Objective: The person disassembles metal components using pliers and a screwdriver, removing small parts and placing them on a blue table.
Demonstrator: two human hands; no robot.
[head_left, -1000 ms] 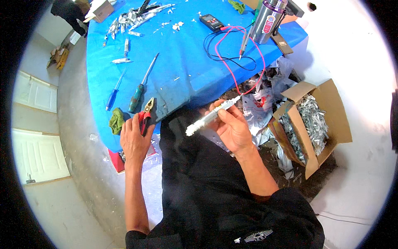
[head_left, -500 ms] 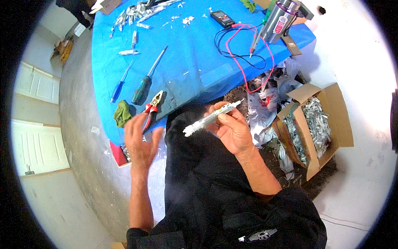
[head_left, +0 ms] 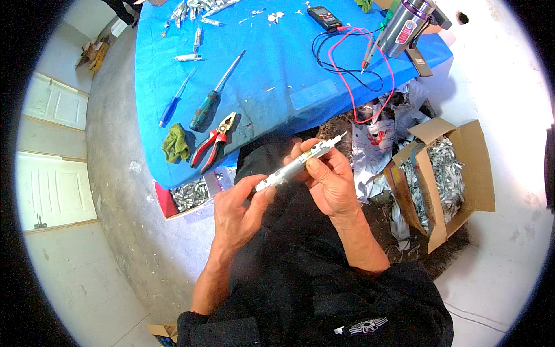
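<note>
Above my lap I hold a slim, silvery-white stick-like part [head_left: 289, 172] with a thin tip at its upper right end; its exact kind I cannot make out. My right hand [head_left: 332, 188] is closed around the upper half, thumb on top. The lower left end is pinched between thumb and fingers of my left hand [head_left: 237, 217]. Beyond my left hand, on the blue-covered table [head_left: 277, 75], lie red-and-black pliers [head_left: 216, 139], a screwdriver with a dark green handle [head_left: 204, 110], a blue screwdriver [head_left: 169, 110] and a crumpled green cloth [head_left: 176, 143].
A multimeter [head_left: 324, 18] with red and black leads and a steel flask [head_left: 404, 29] occupy the table's right side. Similar silvery parts [head_left: 196, 8] are heaped at the back. Below stand a box of small metal pieces [head_left: 192, 195] and a carton [head_left: 471, 168] of silvery scraps.
My left hand has come from beside the pliers to the right and taken hold of the silvery part's lower left end. My right hand keeps its grip. The view has shifted slightly.
</note>
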